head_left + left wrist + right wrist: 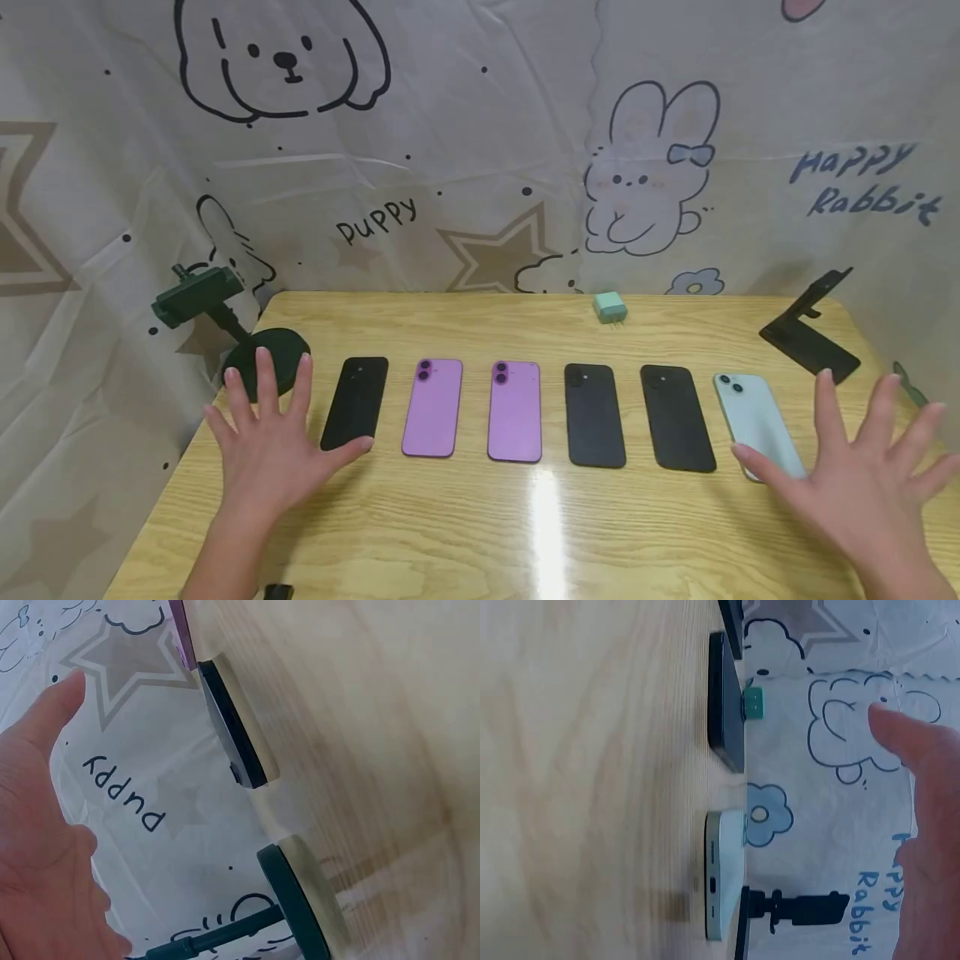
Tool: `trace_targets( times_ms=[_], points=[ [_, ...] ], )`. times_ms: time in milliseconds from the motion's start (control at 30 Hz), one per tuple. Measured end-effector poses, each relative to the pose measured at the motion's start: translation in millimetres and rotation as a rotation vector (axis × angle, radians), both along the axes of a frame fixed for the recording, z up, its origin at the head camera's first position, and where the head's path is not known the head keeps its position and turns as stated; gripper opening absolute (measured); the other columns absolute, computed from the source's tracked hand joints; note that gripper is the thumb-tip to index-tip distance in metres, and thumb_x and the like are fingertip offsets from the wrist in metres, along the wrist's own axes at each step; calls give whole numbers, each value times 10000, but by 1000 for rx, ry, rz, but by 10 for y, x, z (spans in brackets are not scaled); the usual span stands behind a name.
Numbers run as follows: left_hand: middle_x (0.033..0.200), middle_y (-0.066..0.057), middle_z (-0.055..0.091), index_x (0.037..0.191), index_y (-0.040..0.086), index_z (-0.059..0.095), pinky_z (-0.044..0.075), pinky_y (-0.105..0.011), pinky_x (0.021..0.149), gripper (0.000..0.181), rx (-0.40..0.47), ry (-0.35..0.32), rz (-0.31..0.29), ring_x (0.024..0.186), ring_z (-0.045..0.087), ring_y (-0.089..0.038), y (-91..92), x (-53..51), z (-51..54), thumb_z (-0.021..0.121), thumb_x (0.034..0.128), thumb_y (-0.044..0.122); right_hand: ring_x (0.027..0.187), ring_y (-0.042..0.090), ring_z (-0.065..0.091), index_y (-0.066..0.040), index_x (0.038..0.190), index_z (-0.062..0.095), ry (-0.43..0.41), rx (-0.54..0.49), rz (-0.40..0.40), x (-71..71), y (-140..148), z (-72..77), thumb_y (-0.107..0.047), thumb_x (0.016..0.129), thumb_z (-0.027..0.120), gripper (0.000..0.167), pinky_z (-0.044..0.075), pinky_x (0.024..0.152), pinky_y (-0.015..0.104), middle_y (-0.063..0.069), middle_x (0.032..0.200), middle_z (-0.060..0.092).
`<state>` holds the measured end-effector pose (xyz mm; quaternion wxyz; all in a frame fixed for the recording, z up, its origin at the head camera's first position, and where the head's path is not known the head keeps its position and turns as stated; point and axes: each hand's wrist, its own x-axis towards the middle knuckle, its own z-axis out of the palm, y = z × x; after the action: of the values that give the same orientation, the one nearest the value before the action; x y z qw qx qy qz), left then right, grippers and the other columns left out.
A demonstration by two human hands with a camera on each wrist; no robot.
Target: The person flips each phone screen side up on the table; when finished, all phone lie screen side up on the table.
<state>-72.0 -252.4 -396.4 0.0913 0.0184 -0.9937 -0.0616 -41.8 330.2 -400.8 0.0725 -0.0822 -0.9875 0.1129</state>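
Observation:
Fingers spread wide, my left hand [273, 454] hovers over the table's left side, its thumb near the leftmost black phone [356, 400]. On the right, my right hand [862, 475] is likewise spread, its thumb overlapping the light blue phone [757, 421] in the head view. Neither hand holds anything; both wrist views show them apart from the phones. Between them, in a row with camera sides up, lie a purple phone [432, 408], a second purple phone [514, 412], a dark grey phone [595, 417] and another black phone [678, 419].
A dark green stand with a round base [281, 354] is at the back left. A black folding phone stand [813, 333] sits at the back right. A mint charger plug [610, 307] lies by the back edge of the wooden table [420, 533]. Printed cloth hangs behind.

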Motion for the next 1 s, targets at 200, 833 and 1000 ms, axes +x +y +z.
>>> trace_targets(
  times_ms=[200, 833, 1000],
  points=[
    [1632, -213, -113, 1622, 181, 105, 45, -804, 1000, 1301, 39, -42, 0, 1422, -143, -537, 6, 86, 11, 592, 655, 901, 1412, 578, -83, -35, 1559, 279, 154, -81, 94, 119, -227, -51, -558, 769, 780, 1071, -8, 956, 824, 332, 1590, 27],
    [1442, -329, 397, 1487, -41, 386, 351, -663, 1004, 972, 306, -152, -44, 1298, 389, -511, 48, 17, 100, 816, 795, 490, 970, 281, 681, -94, 1295, 627, 102, -987, 674, -84, -2367, -170, 47, 814, 785, 526, 575, 745, 327, 44, 1129, 699],
    [1433, -338, 390, 1487, -74, 354, 362, -645, 1011, 986, 371, -204, -33, 1287, 402, -506, 6, -131, 61, 842, 789, 424, 992, 239, 674, -72, 1365, 579, -96, -1124, 638, -326, -2886, -98, -4, 863, 755, 536, 558, 812, 337, 87, 1169, 686]
  ],
)
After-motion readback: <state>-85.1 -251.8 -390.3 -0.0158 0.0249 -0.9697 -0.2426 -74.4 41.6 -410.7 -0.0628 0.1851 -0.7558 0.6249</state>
